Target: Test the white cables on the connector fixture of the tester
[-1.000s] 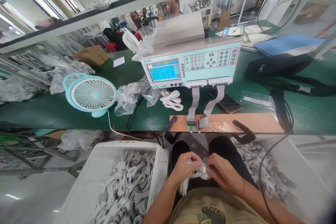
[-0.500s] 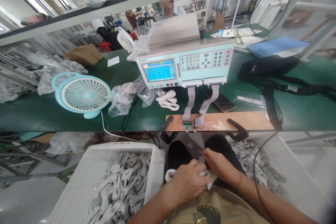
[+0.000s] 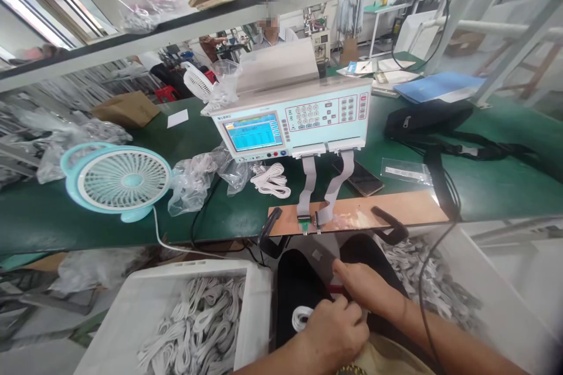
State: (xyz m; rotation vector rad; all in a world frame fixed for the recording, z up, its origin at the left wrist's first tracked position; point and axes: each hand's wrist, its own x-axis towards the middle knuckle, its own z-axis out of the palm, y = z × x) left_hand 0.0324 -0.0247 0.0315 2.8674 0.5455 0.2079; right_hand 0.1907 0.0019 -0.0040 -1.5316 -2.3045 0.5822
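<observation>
- Head view: a white bin [image 3: 257, 304] at lower left is holding coiled grey cables [image 3: 202, 322]; a second bin [image 3: 488, 275] at lower right is holding more.
- A white cable coil [image 3: 296, 316], bottom centre, is showing beside the left hand [image 3: 338, 331], whose fingers are curling; its grip I cannot tell.
- The right hand's [image 3: 363, 287] fingers are mostly hiding, grip unclear.
- A green workbench [image 3: 497, 196] is supporting a tester [image 3: 316, 120] mid-frame.

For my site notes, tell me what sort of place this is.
Most likely an electrical workshop or factory floor. A white bin heaped with coiled cables stands by the green bench, and a machine with a screen and buttons sits on it, two flat cables running from its front.
</observation>
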